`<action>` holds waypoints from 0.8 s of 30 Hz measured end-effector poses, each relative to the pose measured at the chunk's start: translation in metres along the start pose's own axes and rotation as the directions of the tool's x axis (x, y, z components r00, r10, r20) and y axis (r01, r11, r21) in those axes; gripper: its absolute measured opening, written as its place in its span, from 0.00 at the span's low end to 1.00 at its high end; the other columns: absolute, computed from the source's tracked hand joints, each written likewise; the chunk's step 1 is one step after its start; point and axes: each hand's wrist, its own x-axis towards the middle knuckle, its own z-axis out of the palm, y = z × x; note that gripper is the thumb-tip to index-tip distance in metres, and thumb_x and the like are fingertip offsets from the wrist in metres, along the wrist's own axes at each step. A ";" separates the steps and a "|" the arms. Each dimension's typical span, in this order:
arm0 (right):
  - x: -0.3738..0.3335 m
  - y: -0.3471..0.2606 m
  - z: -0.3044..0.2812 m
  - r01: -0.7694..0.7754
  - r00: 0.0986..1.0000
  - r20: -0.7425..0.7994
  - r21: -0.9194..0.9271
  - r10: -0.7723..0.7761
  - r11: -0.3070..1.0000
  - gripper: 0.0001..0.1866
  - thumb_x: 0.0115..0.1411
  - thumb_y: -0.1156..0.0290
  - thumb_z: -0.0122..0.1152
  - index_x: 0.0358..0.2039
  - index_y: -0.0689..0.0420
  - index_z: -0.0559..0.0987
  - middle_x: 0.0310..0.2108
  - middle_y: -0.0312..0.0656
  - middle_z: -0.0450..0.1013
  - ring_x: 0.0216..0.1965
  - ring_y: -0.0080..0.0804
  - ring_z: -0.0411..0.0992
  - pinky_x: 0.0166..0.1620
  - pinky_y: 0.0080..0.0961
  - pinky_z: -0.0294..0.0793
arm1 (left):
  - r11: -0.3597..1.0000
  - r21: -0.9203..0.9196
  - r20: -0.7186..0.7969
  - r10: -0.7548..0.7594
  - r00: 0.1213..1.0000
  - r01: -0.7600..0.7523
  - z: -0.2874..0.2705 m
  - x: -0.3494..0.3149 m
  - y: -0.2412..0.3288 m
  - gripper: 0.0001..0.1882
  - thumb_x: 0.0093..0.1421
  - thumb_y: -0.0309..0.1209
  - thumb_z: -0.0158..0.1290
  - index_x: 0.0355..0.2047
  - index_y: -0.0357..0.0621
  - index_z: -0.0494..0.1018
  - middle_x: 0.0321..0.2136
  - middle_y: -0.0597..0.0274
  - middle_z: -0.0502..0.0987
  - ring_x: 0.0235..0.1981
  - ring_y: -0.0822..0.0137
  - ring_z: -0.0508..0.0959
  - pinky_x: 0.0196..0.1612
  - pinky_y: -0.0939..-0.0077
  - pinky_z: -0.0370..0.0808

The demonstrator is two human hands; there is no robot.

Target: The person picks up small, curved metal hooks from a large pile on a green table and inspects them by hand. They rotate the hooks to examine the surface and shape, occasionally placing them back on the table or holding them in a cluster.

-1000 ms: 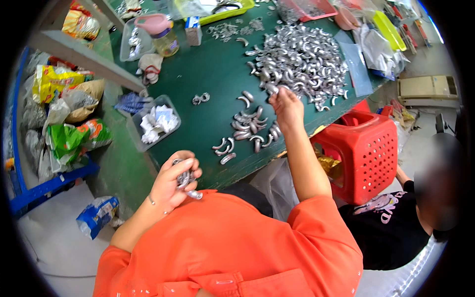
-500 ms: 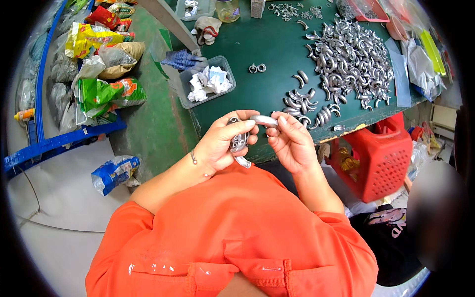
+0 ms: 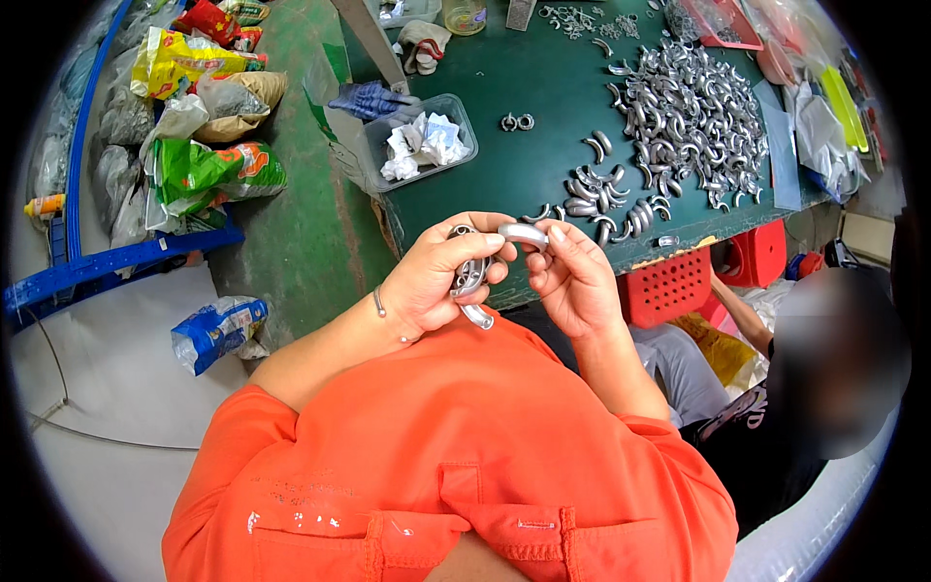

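Observation:
Several curved, silver-grey metal pieces (image 3: 472, 277) sit bunched in my left hand (image 3: 432, 276), its fingers wrapped round them. One piece (image 3: 476, 316) pokes out below that hand. Another curved metal piece (image 3: 524, 234) spans the gap between my hands, its left end against my left thumb and forefinger. Its right end is pinched by my right hand (image 3: 578, 281). Both hands are just in front of the green table's near edge. Beyond them on the tabletop lie a small group of similar pieces (image 3: 587, 192) and a large heap (image 3: 693, 121).
A clear plastic box (image 3: 465, 160) with crumpled white paper stands on the green table (image 3: 524, 82), beside a blue glove (image 3: 369, 100). Two ring-like parts (image 3: 517, 122) lie mid-table. At right, a person in black (image 3: 756, 456) sits near a red plastic stool (image 3: 669, 289). Filled bags (image 3: 213, 179) line the left.
My view has shifted slightly, while both hands keep their hold on the metal pieces. At right, the red stool has moved left toward the table, with the other person's arm reaching to it.

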 end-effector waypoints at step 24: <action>-0.001 0.003 0.012 0.421 0.906 0.205 -0.525 -0.370 0.739 0.09 0.57 0.79 0.50 0.39 0.66 0.70 0.40 0.44 0.68 0.37 0.27 0.71 0.39 0.21 0.74 | 0.998 0.029 -0.068 0.058 0.996 -0.056 0.001 -0.003 -0.001 0.09 0.57 0.31 0.50 0.35 0.40 0.67 0.25 0.62 0.72 0.21 0.76 0.71 0.11 0.89 0.58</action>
